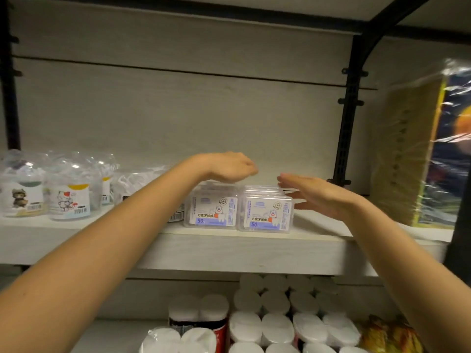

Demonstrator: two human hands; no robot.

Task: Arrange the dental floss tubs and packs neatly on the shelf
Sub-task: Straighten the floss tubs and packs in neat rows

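Clear plastic floss containers, left box and right box, stand side by side at the shelf front. Right hand, fingers straight, flanks the right box. Left hand arches over the left box, its grip indiscernible. Advisable: press inward evenly, keeping fronts flush.

Most free room is in the middle and upper frame: open air above the goods, in front of the pale back panel. On the shelf board, round floss tubs and a loose bag of floss picks crowd the left, and two rows of clear floss-pick boxes (side by side, nearly touching) fill the centre with the left hand just over them. Right of the boxes a bare stretch holds only the flat right hand; the black upright and cellophane-wrapped pack close it off.
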